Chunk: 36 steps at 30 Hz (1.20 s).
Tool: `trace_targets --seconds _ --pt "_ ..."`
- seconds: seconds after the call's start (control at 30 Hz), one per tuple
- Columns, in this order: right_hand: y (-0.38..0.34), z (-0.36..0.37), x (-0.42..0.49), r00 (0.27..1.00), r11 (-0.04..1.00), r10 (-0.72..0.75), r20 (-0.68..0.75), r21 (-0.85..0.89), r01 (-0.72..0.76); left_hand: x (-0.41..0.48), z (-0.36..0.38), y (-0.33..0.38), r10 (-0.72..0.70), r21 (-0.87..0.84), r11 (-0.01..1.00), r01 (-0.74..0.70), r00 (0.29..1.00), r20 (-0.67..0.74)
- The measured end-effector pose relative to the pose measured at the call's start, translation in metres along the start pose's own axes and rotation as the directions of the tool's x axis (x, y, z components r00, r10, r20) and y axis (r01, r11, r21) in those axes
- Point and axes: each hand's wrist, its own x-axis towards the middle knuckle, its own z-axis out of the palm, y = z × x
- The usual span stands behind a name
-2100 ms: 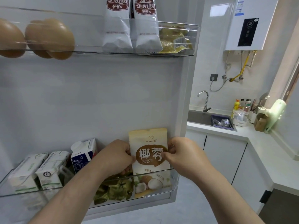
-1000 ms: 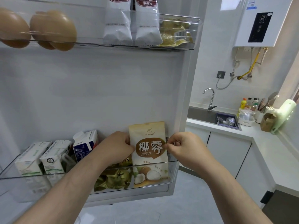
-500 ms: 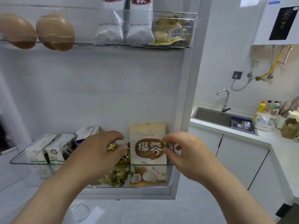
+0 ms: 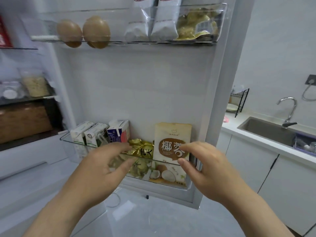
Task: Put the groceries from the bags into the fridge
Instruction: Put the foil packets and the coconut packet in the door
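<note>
A cream coconut pouch (image 4: 172, 134) with a brown label stands upright in the clear lower door shelf (image 4: 171, 183) of the open fridge. A gold foil packet (image 4: 142, 148) lies to its left in the same shelf. My left hand (image 4: 104, 165) hovers in front of the foil packet with relaxed fingers, holding nothing. My right hand (image 4: 203, 165) hovers just in front of the pouch's right side, thumb and fingers apart, not gripping it.
Three small cartons (image 4: 102, 134) stand at the shelf's left end. The upper door shelf holds eggs (image 4: 85, 31), two white packets (image 4: 152, 21) and a yellow vacuum pack (image 4: 195, 26). The fridge interior (image 4: 22, 120) lies left; a counter with sink (image 4: 266, 132) lies right.
Both hands have let go of the coconut pouch and drawn back a little; the pouch stays standing in the shelf. The view has swung left, showing the fridge interior.
</note>
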Motion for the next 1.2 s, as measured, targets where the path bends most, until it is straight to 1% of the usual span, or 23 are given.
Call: trace_targets --seconds 0.13,0.33,0.43,0.53,0.63,0.77,0.9,1.0,1.07,1.2 --pt "-0.001 0.007 -0.004 0.998 0.998 -0.051 -0.024 0.040 0.052 -0.026 -0.005 0.004 -0.027 0.072 0.997 0.027 1.000 0.001" --pt "-0.005 0.014 -0.013 0.987 0.992 -0.102 -0.120 0.063 0.110 -0.056 -0.023 0.001 -0.060 0.192 0.980 0.060 0.998 -0.009" --pt "-0.013 0.011 -0.017 0.981 0.991 -0.121 -0.150 0.043 0.129 -0.068 -0.033 -0.002 -0.015 0.301 0.954 0.016 1.000 -0.005" --pt "-0.024 0.004 -0.021 0.981 0.991 -0.131 -0.142 0.010 0.133 -0.076 -0.043 -0.004 -0.012 0.352 0.936 0.022 0.999 -0.030" --pt "-0.035 0.000 -0.027 0.989 0.993 -0.117 -0.090 -0.010 0.117 -0.082 -0.052 -0.009 -0.005 0.336 0.942 0.019 0.999 -0.043" --pt "-0.046 -0.003 -0.039 0.993 0.993 -0.107 -0.053 -0.058 0.104 -0.092 -0.051 -0.011 -0.055 0.271 0.960 0.073 0.996 -0.071" --pt "-0.053 -0.009 -0.053 0.991 0.994 -0.107 -0.077 -0.020 0.106 -0.111 -0.046 -0.003 -0.127 0.227 0.965 0.133 0.991 -0.039" --pt "-0.046 -0.012 -0.056 0.993 0.995 -0.093 -0.073 0.014 0.094 -0.121 -0.045 0.006 -0.161 0.245 0.956 0.160 0.987 -0.013" --pt "-0.037 -0.015 -0.053 0.992 0.996 -0.088 -0.094 0.026 0.091 -0.124 -0.041 0.014 -0.180 0.262 0.948 0.179 0.983 -0.019" --pt "-0.009 -0.015 -0.042 0.975 0.985 -0.171 -0.140 -0.034 0.168 -0.127 -0.021 0.026 -0.264 0.303 0.918 0.256 0.964 -0.017"
